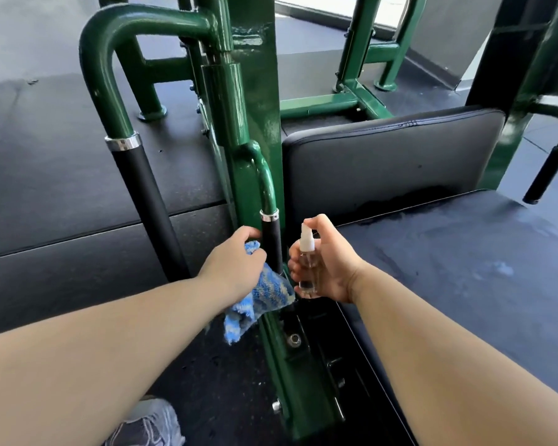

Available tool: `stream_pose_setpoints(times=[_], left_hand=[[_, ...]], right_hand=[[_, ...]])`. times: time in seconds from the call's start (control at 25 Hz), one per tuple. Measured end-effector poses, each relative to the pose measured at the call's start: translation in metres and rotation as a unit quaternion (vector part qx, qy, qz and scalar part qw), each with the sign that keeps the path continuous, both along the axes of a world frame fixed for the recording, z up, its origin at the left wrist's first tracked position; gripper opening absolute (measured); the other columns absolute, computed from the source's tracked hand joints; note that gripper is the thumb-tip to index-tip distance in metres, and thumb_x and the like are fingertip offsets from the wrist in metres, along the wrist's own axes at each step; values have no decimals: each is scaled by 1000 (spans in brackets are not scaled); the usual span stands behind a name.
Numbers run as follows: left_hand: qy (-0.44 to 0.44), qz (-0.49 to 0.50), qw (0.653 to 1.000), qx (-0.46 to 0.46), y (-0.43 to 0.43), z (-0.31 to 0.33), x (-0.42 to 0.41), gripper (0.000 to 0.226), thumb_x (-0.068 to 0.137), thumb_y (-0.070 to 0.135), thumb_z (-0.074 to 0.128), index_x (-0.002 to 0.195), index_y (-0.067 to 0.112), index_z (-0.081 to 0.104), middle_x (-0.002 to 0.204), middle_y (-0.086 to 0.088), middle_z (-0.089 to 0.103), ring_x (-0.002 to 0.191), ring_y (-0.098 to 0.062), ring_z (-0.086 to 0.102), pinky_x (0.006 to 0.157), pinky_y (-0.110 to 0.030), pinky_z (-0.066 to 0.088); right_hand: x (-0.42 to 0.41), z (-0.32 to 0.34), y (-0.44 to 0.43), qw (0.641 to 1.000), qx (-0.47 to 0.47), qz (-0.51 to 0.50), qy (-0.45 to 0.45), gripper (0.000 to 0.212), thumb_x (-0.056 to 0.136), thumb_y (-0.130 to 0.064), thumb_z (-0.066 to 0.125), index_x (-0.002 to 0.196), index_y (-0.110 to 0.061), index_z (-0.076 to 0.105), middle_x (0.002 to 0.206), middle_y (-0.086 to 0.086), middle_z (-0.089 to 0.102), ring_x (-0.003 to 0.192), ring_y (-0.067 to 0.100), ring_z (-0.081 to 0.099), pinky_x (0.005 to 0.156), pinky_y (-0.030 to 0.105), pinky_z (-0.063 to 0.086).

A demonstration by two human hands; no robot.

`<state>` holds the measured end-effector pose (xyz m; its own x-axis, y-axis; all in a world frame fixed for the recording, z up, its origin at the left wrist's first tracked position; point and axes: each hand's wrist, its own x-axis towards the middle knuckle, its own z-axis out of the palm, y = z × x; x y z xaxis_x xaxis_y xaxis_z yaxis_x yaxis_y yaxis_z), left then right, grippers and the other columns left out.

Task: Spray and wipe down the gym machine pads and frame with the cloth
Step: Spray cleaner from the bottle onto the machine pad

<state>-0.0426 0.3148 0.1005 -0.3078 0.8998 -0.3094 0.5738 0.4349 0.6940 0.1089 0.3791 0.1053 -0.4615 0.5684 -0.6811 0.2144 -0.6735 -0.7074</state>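
Hands sit close together, one on each side of a short black grip that hangs down from the green frame. The left hand curls its fingers round a blue and white cloth and holds it against the left side of that grip. Part of the cloth hangs down under the hand. The right hand wraps round a small clear spray bottle and holds it upright, just right of the grip. One finger rests on top of the bottle's white head. The nozzle points left, at the grip and the cloth. The cloth's edge is very near the bottom of the bottle, but I cannot tell if they touch.

Up past the right hand stands the black back pad. Right of the right hand lies the flat black seat pad, with wet-looking marks on it. Left of the left hand, a long black grip slants down from a bent green bar. Under the hands, between the two arms, a green rail with bolts runs down. Below the left arm, a grey shoe stands on the dark floor.
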Motion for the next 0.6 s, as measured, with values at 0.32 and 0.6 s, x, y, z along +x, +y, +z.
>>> stream_pose_setpoints(times=[0.32,0.6], left_hand=[[-3,-19,999,-25,-8,-10,4,36,95,22,42,130,30,41,67,-7,59,43,-14,39,43,-25,33],[-8,34,999,-19,-8,-10,-4,39,95,23,40,134,26,37,62,-4,55,47,-16,44,45,-24,33]], right_hand=[[-4,-8,1,989,56,-3,-137,43,78,-54,44,58,-16,52,60,-1,44,58,17,39,66,32,38],[-13,-14,-3,975,106,-74,-180,38,80,-51,43,66,-16,48,49,-5,34,47,15,28,55,28,28]])
